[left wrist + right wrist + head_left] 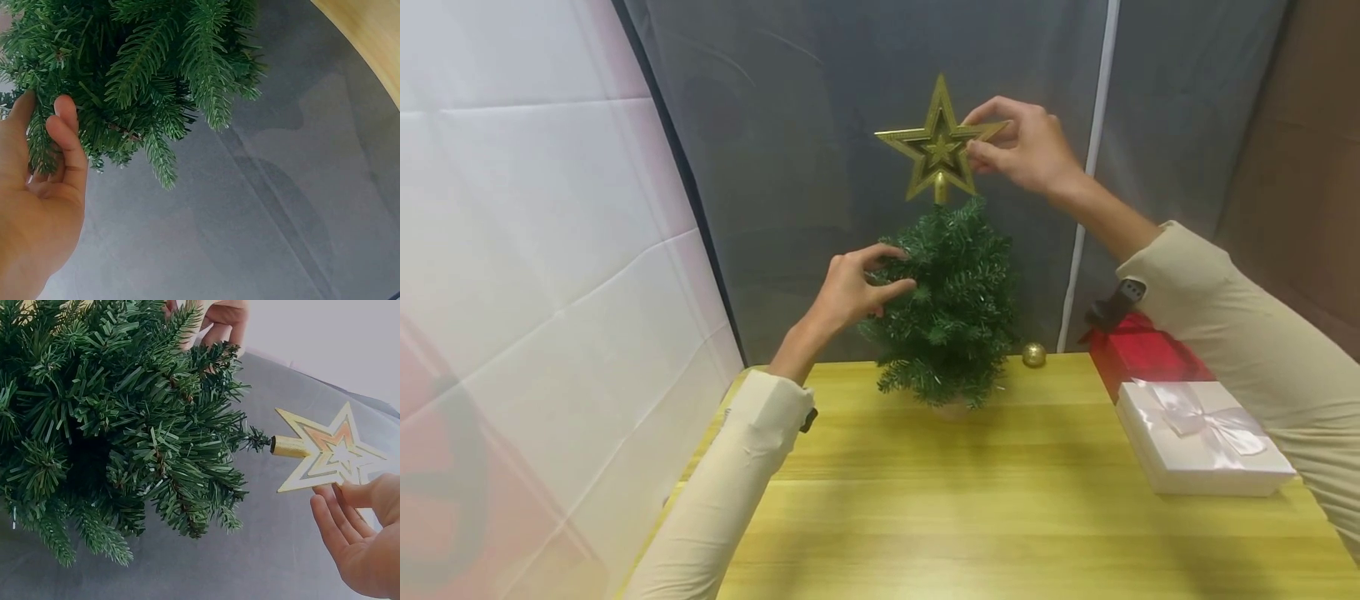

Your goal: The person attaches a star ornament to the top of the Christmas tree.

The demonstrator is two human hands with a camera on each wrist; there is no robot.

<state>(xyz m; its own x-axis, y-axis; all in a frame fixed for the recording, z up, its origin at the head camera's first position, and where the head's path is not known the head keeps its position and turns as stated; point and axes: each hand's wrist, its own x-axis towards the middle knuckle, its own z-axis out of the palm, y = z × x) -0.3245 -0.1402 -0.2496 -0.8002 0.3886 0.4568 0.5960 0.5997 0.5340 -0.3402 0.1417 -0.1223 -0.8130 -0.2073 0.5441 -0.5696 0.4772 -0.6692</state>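
A gold star tree topper (942, 148) stands upright at the tip of a small green artificial Christmas tree (951, 292). My right hand (1026, 146) pinches the star's right side between thumb and fingers. From the right wrist view, the tree's thin top twig (256, 440) meets the open end of the star's gold tube (289, 446); how far it reaches inside is hidden. On the tree's left, my left hand (853, 283) is at the upper branches, thumb and fingers apart. A sprig (42, 140) passes between them in the left wrist view, without a visible pinch.
Behind the tree's right side lies a gold ball ornament (1033, 355) on the yellow wooden table (880, 517). A white gift box (1210, 433) with a bow and a red box (1142, 350) sit at the right. Grey cloth (790, 208) hangs behind.
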